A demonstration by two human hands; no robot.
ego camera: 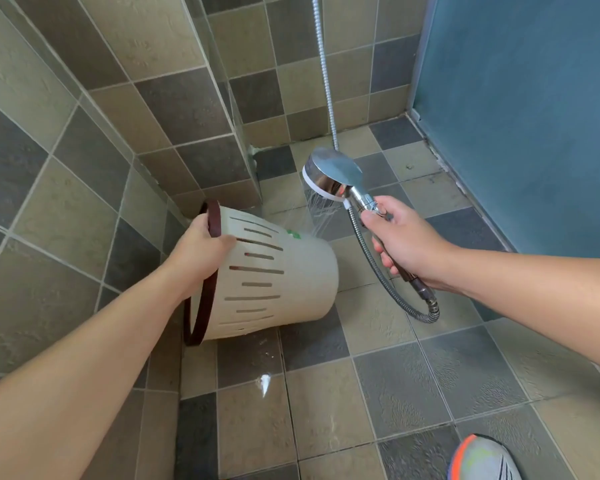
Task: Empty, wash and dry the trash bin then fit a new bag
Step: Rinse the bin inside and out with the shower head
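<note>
A cream slotted trash bin point(284, 278) with a dark brown rim is tipped on its side above the tiled floor, its base pointing right and its mouth toward the left wall. My left hand point(198, 247) grips the brown rim at the top. My right hand point(402, 240) holds the handle of a chrome shower head point(333, 174), which hangs just above and right of the bin. Water sprays down from the head onto the bin's upper side near a small green mark point(293, 233). The inside of the bin is hidden.
A metal hose point(388, 289) loops below my right hand and rises along the back wall. Tiled walls close in at left and back. A blue frosted panel point(520, 109) stands at right. The floor tiles point(326, 403) look wet. My shoe point(482, 460) shows at bottom right.
</note>
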